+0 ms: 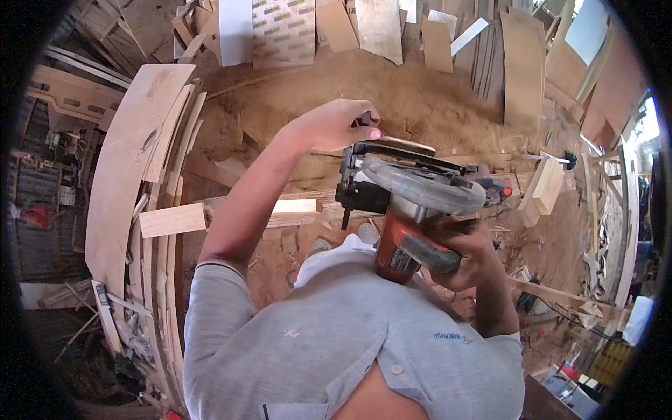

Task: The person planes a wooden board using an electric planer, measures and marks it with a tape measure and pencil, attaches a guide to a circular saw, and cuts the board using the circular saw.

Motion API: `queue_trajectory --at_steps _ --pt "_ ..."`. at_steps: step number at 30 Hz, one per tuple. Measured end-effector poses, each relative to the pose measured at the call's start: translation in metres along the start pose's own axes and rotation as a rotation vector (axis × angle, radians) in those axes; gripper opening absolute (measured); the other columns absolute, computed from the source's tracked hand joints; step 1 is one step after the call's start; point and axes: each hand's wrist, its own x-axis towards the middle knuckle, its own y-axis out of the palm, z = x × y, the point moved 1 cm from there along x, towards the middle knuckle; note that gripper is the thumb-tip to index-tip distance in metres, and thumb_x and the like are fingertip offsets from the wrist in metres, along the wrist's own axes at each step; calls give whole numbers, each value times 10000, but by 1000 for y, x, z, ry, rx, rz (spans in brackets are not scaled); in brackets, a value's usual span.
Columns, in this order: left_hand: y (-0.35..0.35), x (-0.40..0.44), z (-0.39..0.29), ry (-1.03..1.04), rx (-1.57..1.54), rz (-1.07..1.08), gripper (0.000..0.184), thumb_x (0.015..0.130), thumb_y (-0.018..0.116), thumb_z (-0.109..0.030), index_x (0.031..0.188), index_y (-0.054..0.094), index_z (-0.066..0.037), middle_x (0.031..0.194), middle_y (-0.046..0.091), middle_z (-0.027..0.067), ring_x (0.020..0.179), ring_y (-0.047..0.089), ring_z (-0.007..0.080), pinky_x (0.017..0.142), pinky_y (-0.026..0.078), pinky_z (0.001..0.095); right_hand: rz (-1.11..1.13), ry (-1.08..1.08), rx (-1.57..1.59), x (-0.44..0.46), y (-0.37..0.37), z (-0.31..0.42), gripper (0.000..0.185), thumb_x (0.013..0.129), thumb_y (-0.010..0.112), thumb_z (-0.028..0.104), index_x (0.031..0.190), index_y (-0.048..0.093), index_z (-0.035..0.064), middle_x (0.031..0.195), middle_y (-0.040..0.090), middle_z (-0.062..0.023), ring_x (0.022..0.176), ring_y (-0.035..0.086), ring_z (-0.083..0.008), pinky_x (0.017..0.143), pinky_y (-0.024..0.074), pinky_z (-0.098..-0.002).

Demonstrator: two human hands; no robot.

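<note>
A circular saw (402, 203) with an orange-red and grey body is held up in front of my chest, its base plate tilted upward. My right hand (469, 255), blurred, is wrapped around its rear handle. At the saw's far side, my left hand (343, 122) has its fingers curled around a small dark part by the base plate. The left thumb lies near a thin, pale rounded edge (406, 145) that projects beyond the plate. Below the saw, a light wooden block (297, 206) lies on a long plank (280, 218).
Stacked curved boards (129, 175) stand on my left, with a short timber piece (172, 220) against them. More wooden blocks (546, 185) sit to the right. Sheets and offcuts (283, 31) lean at the back. Sawdust (294, 94) covers the ground. A dark cable (567, 315) runs at right.
</note>
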Motion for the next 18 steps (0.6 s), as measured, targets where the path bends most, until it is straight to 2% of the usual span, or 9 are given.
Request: queue_trajectory --at_steps 1,4,7,9,11,12,14,17,18 --pt "3 1 4 1 -15 -12 359 980 764 -286 1184 663 -8 1058 737 205 987 721 377 855 545 454 7 -1 22 -2 2 -4 420 569 792 117 982 804 47 975 755 -161 946 718 -385 908 541 -453" --pt "15 -12 7 16 -24 -301 354 979 768 -273 1185 665 -4 1052 728 200 959 715 367 860 555 421 16 59 34 -10 9 -15 386 604 800 117 983 797 44 938 760 -155 892 732 -361 854 561 -429" --pt "42 -60 6 -25 103 -715 261 986 747 -238 1082 651 -16 967 733 151 867 709 311 843 562 399 57 247 91 -14 14 -17 353 654 815 117 996 785 33 876 760 -139 795 748 -288 755 573 -372" --pt "94 -103 23 -158 -235 -716 259 995 744 -233 1072 640 -9 926 716 115 811 686 210 800 558 356 62 366 133 -12 19 -20 340 685 823 109 1012 778 25 838 757 -125 738 745 -228 695 566 -331" --pt "152 -142 36 -406 -405 -469 226 1038 702 -218 1071 646 -2 955 734 82 859 690 150 775 564 327 40 445 160 -7 25 -23 334 710 826 96 1031 773 17 808 753 -111 693 730 -169 647 552 -296" --pt "175 -154 33 -446 -687 -454 234 1058 677 -233 1107 658 -4 966 735 74 862 696 150 783 568 321 79 467 166 -2 25 -27 334 731 837 84 1052 771 18 808 749 -99 718 717 -145 683 553 -304" --pt "212 -165 25 -502 -1251 -425 272 1096 626 -262 1179 682 -9 988 737 58 870 708 149 799 577 308 116 463 182 8 33 -35 373 736 861 133 1082 769 29 812 754 -120 731 744 -176 707 565 -314" --pt "246 -181 52 -582 -1393 -343 281 1135 545 -259 1183 679 -16 974 734 46 802 702 123 741 583 283 225 463 192 30 57 -49 405 748 882 192 1107 767 44 846 763 -149 770 769 -230 735 577 -339" --pt "256 -186 61 -587 -1251 -404 285 1141 526 -269 1144 668 -22 929 720 43 756 682 95 699 578 270 271 465 192 36 69 -52 412 752 886 209 1112 766 48 862 767 -158 786 775 -249 742 580 -349"
